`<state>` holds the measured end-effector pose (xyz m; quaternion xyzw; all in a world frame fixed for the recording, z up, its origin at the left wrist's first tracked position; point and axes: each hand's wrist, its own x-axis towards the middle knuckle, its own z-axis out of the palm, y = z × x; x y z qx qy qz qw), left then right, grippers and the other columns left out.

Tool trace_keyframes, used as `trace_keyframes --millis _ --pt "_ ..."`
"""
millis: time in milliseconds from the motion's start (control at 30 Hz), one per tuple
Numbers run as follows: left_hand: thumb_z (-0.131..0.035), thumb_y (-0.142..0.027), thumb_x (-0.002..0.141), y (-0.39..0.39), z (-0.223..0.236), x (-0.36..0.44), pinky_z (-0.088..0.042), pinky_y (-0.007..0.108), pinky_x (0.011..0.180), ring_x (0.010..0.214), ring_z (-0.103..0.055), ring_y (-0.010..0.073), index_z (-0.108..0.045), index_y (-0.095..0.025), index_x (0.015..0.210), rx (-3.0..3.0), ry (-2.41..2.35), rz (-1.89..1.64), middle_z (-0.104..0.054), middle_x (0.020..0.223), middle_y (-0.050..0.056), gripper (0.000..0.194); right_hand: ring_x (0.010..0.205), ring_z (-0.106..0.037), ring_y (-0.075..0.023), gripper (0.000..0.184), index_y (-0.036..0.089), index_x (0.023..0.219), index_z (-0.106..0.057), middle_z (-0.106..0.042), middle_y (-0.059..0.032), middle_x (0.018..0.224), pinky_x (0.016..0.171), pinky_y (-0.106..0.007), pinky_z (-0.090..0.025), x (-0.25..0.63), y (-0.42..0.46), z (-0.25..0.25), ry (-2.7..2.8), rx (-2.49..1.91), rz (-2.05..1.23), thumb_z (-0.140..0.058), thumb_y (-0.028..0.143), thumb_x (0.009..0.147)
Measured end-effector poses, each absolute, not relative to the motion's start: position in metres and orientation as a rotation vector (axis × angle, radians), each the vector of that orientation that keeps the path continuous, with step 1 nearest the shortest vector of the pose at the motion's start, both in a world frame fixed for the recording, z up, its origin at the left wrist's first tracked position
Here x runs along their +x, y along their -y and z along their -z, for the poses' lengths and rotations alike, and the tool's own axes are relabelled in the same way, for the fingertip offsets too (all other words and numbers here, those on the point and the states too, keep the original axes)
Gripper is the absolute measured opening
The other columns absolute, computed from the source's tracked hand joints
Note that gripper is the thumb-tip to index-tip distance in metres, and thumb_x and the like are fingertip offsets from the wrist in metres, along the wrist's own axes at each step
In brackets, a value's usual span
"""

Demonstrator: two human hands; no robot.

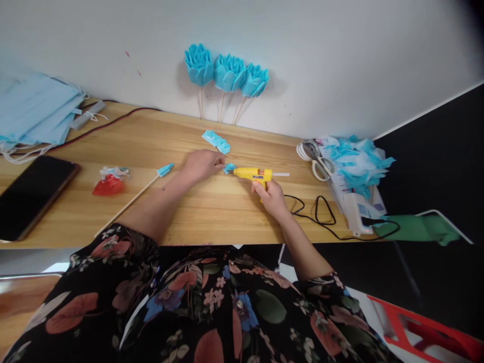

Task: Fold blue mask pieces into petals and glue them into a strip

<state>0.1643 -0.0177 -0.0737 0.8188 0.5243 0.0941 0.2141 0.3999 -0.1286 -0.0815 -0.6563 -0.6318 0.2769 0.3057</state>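
Observation:
A yellow glue gun (249, 174) is gripped in my right hand (270, 196), with a clear glue stick (282, 174) poking out of its back. Its nozzle meets a small blue fabric petal (229, 168). My left hand (204, 165) has its fingers pinched at the left edge of that petal. Just above lies a row of blue petals (216, 141). Left of my forearm, a wooden stick (132, 201) with a rolled blue tip (165, 170) rests on the table. Three blue fabric flowers (230, 73) on sticks lean against the wall.
Face masks (38, 108) are stacked at the far left, near a phone (36, 196) and a red bag (109, 184). At the right are scissors (321, 168), blue scraps (359, 161), a white power strip (357, 214) and a black cord (317, 219) running to the glue gun.

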Motion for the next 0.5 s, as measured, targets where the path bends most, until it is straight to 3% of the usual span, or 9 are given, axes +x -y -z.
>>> trace_keyframes --millis 500 --pt "-0.061 -0.039 0.093 0.0197 0.0702 0.1651 -0.038 0.03 0.07 0.095 -0.069 0.0239 -0.078 -0.027 0.104 2.26 -1.478 -0.231 -0.079 0.102 0.004 0.023 0.066 -0.056 -0.0203 0.039 0.023 0.07 -0.055 -0.064 -0.0061 0.07 0.066 -0.034 -0.041 0.4049 0.1288 0.0813 1.674 -1.811 -0.562 -0.049 0.058 0.085"
